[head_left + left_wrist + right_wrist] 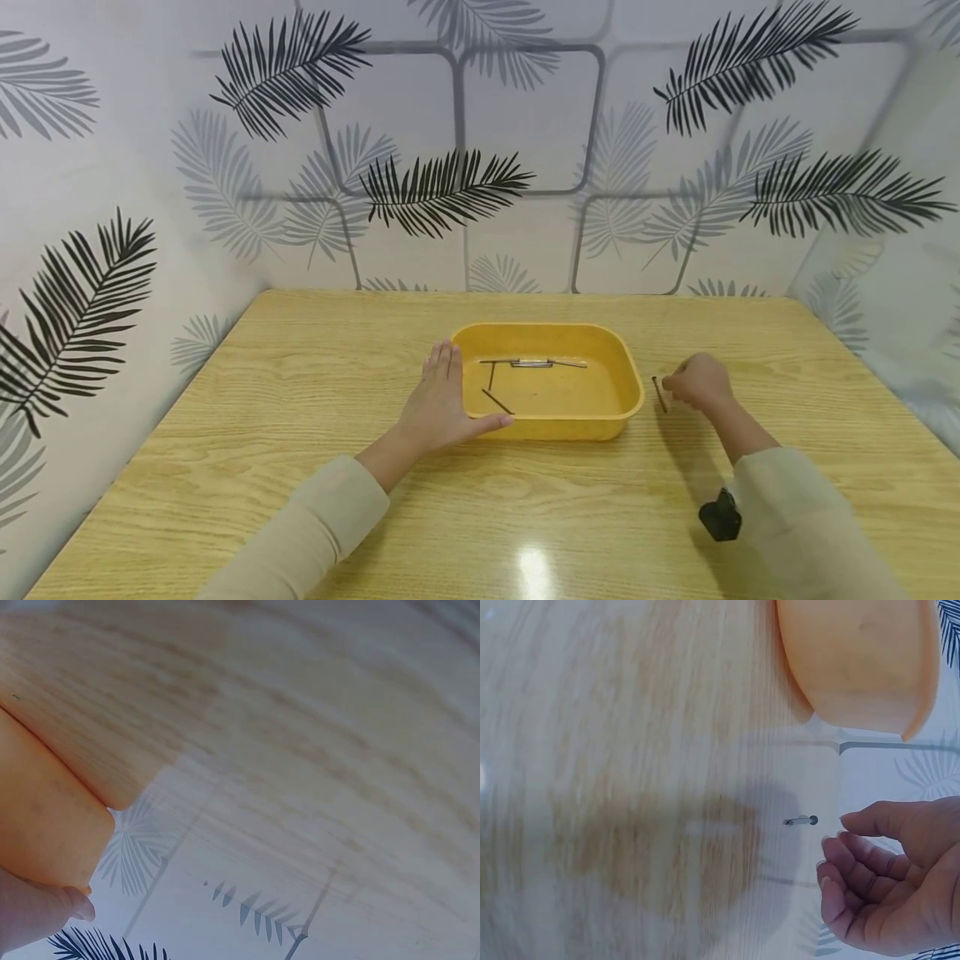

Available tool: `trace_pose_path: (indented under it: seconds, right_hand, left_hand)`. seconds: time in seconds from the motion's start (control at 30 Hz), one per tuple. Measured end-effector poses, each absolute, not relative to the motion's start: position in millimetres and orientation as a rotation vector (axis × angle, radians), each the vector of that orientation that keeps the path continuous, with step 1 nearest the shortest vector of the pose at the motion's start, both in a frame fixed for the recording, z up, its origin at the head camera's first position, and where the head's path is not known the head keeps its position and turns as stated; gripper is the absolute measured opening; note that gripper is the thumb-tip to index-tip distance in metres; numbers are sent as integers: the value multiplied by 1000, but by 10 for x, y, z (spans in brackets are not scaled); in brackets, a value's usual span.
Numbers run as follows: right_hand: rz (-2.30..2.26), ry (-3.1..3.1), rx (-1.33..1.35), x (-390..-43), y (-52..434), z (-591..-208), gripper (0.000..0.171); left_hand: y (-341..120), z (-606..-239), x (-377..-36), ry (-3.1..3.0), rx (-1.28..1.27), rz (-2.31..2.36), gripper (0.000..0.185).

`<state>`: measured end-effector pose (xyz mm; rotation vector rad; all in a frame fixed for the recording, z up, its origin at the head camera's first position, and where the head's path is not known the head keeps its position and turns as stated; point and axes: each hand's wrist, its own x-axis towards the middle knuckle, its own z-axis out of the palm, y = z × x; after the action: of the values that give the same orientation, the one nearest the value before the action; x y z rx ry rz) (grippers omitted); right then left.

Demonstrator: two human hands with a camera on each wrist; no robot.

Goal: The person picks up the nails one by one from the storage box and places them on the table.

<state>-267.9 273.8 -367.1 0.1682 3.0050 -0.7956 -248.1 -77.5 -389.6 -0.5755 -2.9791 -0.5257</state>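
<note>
- Neither hand has hold of anything: the right hand (pixel 699 382) hovers with fingers loosely curled and nothing between them, its fingertips (pixel 832 844) just short of a thin dark metal nail (pixel 659 393) lying on the pale wood-grain table (pixel 300 400).
- Flat and relaxed, the left hand (pixel 441 400) lies with straight fingers against the left wall of the shallow yellow plastic tray (pixel 628 367), thumb along its near wall.
- That loose nail lies just to the left of the right hand, between it and the tray's right wall, touching neither as far as the views show.
- Its long axis runs roughly away from the person, leaning a little to the left at the far end; the right wrist view shows a small round head at the end nearest the fingers.
- Clearly the right hand is the nearer one; the left is across the tray from it.
- Several more thin dark nails (pixel 534 362) lie inside the tray, most of them crosswise near its far wall.
</note>
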Motion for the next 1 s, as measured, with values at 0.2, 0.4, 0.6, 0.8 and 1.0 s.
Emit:
trace_pose_path:
  seconds: [0.2,0.4,0.6,0.8,1.0]
  right_hand:
    - [-836,3104,106,-2684,2701,-3633,24]
    - [-954,3213,63,-2686,2622,-3578,22]
    - [-1100,3250,21,-2701,2497,-3536,21]
    - [-1256,3310,-96,-2730,2317,-3500,20]
    - [-1250,3274,-250,-2817,2166,-3510,18]
  left_hand:
    - [-757,-3893,-2472,-2972,-557,-533,117]
    - [-756,-3884,-2464,-2985,-550,-548,117]
    - [-753,-3875,-2459,-2987,-549,-541,117]
    - [-755,-3879,-2462,-2995,-557,-517,115]
    - [-771,-3891,-2468,-2983,-578,-526,122]
